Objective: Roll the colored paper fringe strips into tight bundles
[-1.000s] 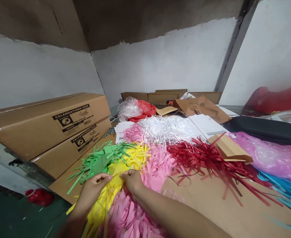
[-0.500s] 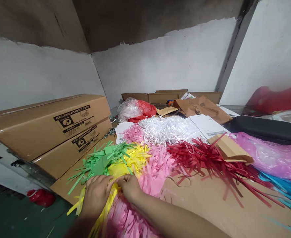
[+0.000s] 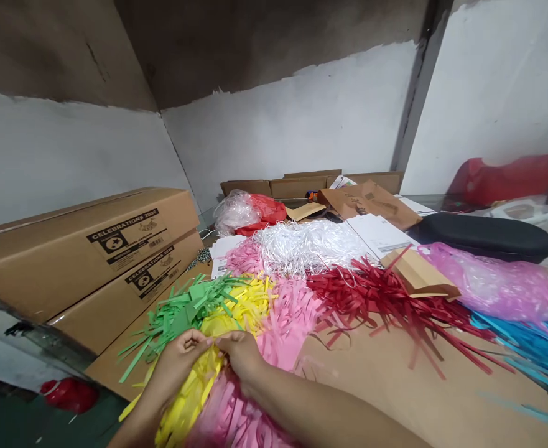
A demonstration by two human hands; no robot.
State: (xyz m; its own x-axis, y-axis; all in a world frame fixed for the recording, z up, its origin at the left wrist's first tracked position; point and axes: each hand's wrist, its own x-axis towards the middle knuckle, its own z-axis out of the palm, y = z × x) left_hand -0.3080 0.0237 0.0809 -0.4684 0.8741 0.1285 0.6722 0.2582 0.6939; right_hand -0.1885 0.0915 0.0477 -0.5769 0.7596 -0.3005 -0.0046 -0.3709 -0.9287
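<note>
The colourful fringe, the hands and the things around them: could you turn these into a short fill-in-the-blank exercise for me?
1. The fingertips of the left hand and right hand come close together over the ____ fringe.
2. The upper cardboard box is printed with CELEBRATIONS and the year ____.
3. The folded brown paper piece lies partly on the ____ strips.
4. The long case behind the pink plastic bag is ____ in colour.

Missing words: yellow; 2026; red; black.

Just in front of the black case (image 3: pixel 483 238) lies a pink plastic bag (image 3: pixel 492 283); to the case's left, a brown paper bag (image 3: pixel 371 205) and, much farther over, two stacked cartons (image 3: pixel 59 255) (labelled "CELEBRATIONS 2026").
</note>
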